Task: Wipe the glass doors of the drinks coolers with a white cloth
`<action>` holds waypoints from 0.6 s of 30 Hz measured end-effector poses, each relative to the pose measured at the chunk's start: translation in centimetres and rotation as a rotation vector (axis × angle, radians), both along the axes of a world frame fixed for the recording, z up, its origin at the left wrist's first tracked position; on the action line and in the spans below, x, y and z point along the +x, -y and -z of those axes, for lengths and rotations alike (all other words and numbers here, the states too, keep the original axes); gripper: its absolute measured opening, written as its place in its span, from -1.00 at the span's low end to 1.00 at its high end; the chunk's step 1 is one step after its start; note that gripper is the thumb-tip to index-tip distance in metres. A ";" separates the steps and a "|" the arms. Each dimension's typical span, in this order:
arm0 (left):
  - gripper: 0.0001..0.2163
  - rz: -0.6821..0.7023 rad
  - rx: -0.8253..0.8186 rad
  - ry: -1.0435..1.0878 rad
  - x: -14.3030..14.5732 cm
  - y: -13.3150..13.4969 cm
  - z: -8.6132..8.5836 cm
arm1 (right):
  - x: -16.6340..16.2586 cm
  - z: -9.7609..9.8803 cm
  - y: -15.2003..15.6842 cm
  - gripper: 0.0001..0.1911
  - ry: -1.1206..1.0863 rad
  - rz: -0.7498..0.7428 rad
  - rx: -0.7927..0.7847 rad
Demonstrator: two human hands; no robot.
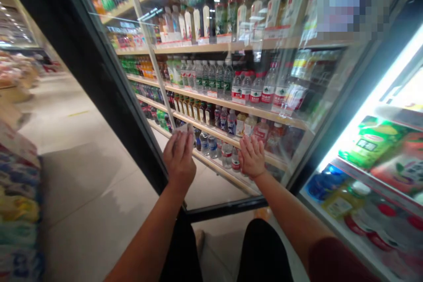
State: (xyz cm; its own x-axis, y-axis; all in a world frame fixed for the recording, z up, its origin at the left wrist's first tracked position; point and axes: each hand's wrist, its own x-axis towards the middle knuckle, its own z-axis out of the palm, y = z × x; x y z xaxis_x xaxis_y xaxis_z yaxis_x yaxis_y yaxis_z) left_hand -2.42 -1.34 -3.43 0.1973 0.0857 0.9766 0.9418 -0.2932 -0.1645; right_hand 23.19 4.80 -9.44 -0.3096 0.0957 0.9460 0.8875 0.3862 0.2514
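Straight ahead of me is a glass door (211,189) in a dark frame, swung out from a lit cooler. My left hand (180,158) is raised against the lower left of the pane, its fingers bent over a pale folded cloth (185,129). Only the cloth's top edge shows above the fingertips; it may be a tissue. My right hand (253,156) lies flat on the glass to the right, fingers stretched out and holding nothing. Through or in the pane appear shelves with rows of bottled water (241,86) and other drinks.
On the right, cooler shelves hold a green bag (370,141), a yellow-green bottle (345,200) and red-capped bottles. The door's dark left frame (109,75) slants past the tiled floor (89,163). Stacked packages (20,202) stand at far left. My knees are below the door.
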 end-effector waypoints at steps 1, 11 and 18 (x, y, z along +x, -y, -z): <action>-0.51 -0.007 0.010 0.029 0.2 -0.3 -0.3 | 0.0 0.0 0.0 -0.46 0.001 -0.004 -0.006; -0.56 0.116 -0.220 -0.264 2.4 1.2 7.1 | 0.1 0.2 0.0 -0.47 -0.005 -0.014 -0.039; -0.50 0.056 0.009 0.031 3.6 -1.3 0.4 | -0.8 0.1 0.5 -0.41 -0.060 -0.068 -0.045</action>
State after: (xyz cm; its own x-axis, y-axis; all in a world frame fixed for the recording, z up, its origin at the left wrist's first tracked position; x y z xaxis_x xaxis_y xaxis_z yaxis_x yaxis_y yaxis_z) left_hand 1.16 -0.08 -3.85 0.1714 0.0667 0.9829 0.9286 -0.3442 -0.1386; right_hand 22.35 4.35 -9.56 -0.2594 0.1194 0.9584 0.8718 0.4560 0.1791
